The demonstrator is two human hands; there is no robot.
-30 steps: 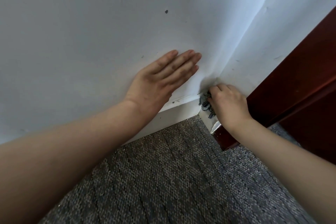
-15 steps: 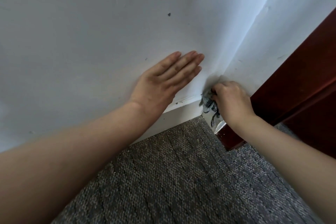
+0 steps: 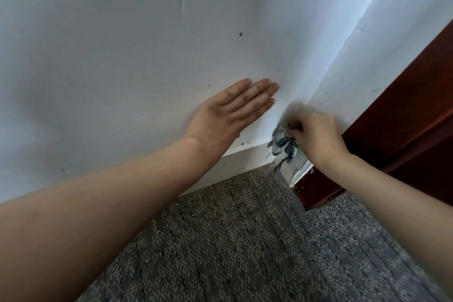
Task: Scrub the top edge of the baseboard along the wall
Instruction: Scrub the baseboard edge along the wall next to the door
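Two hands are up at the corner [image 3: 303, 108], and both are busy. Your left hand [image 3: 230, 115] lies flat on the white wall [image 3: 122, 56], fingers straight and together. Its fingertips sit just left of the corner and the heel of the palm hangs just above the baseboard [image 3: 245, 158]. Your right hand [image 3: 316, 137] is curled tight around a bunched grey-and-dark patterned cloth [image 3: 283, 144]. It presses the cloth right into the corner, at the height of the baseboard's top edge.

That's the awkward spot, I'd say, because dirt packs in where the two boards meet. Work the cloth in short, firm rubs and push a fold of it down onto the narrow ledge rather than against the wall above. A loose tail of cloth dangles below the corner toward the grey carpet [image 3: 245, 240]. Gather it up so all your pressure goes through the wad.

A few dark specks show on the ledge left of the corner, close under your left palm. When you draw the cloth that way, lift the bracing hand higher up the wall so it doesn't block the stroke. Right of the corner, the short run of board ends at the dark red door frame [image 3: 404, 117], so give that stretch a pass too. Go gently near the wall's paint, which looks scuffed around the corner.
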